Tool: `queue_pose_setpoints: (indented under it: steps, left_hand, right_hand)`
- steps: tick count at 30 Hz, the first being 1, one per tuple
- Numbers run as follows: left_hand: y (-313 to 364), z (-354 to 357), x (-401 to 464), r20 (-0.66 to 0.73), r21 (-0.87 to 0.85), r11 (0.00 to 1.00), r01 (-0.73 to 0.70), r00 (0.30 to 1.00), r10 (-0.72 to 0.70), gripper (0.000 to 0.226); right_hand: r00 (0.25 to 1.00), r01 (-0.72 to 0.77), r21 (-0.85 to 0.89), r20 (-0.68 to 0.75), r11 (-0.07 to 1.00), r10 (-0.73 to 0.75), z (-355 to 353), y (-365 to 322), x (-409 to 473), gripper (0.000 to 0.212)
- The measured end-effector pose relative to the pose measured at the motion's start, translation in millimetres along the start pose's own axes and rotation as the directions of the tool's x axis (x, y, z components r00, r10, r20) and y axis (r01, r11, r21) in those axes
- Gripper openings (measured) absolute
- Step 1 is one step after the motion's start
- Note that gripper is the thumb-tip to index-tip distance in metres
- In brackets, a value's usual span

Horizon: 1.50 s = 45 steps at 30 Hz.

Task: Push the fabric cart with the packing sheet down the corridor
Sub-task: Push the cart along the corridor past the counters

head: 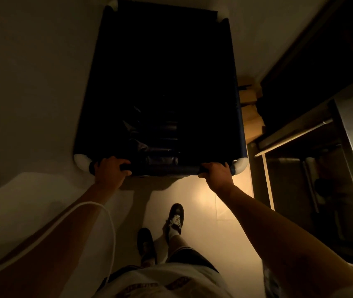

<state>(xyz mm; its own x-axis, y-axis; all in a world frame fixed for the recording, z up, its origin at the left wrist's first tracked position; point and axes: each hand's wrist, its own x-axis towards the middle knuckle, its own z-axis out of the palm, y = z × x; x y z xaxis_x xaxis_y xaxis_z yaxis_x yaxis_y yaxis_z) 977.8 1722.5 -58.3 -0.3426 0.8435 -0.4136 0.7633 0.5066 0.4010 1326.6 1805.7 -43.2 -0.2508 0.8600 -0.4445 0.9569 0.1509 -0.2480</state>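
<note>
A dark blue fabric cart [233, 100] with white corner pieces fills the middle of the head view in a dim corridor. Its near rim is a padded bar [164, 168]. My left hand [110, 171] is wrapped around the bar's left end. My right hand [216, 173] grips its right end. Inside the cart, close to the bar, lies a dark glossy folded packing sheet [156, 145], barely readable in the shadow. The cart's far end is near the top of the frame.
A plain wall [31, 82] runs close along the cart's left side. On the right, stacked cardboard boxes [251, 117] sit tight against the cart, with a metal shelf unit [322, 147] behind them. My feet [171, 222] stand on pale floor.
</note>
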Motion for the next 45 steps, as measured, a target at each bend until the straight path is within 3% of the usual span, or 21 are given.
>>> queue_pose_setpoints:
  steps: [9,20,24,31,37,45]
  left_hand:
    - [19,-22,48,-0.038,-0.059,0.998,0.033,0.999,-0.035,0.034]
    - [29,-32,96,-0.065,-0.044,0.999,0.013,0.998,-0.016,0.039]
    - [25,-27,98,-0.087,0.003,1.0,-0.013,0.996,0.013,0.033]
    - [30,-44,112,0.065,-0.018,0.999,0.03,0.997,-0.029,0.041]
    - [24,-38,107,0.032,0.102,0.994,-0.038,0.999,0.035,0.039]
    - [11,-35,106,-0.001,0.127,0.985,-0.12,0.993,0.122,0.039]
  right_hand:
    - [0.994,0.095,0.015,-0.051,0.995,-0.094,-20,2,60,0.024]
    - [0.986,0.157,-0.043,-0.041,0.987,-0.159,-37,9,111,0.033]
    - [0.992,0.128,-0.059,0.025,0.99,-0.126,-41,2,118,0.037]
    - [0.996,0.066,-0.008,0.059,0.998,-0.065,-56,-8,113,0.036]
    - [0.999,0.02,-0.047,0.027,0.999,-0.019,-55,-15,104,0.035]
    - [0.999,-0.022,-0.075,0.026,0.997,0.024,-58,-26,103,0.038]
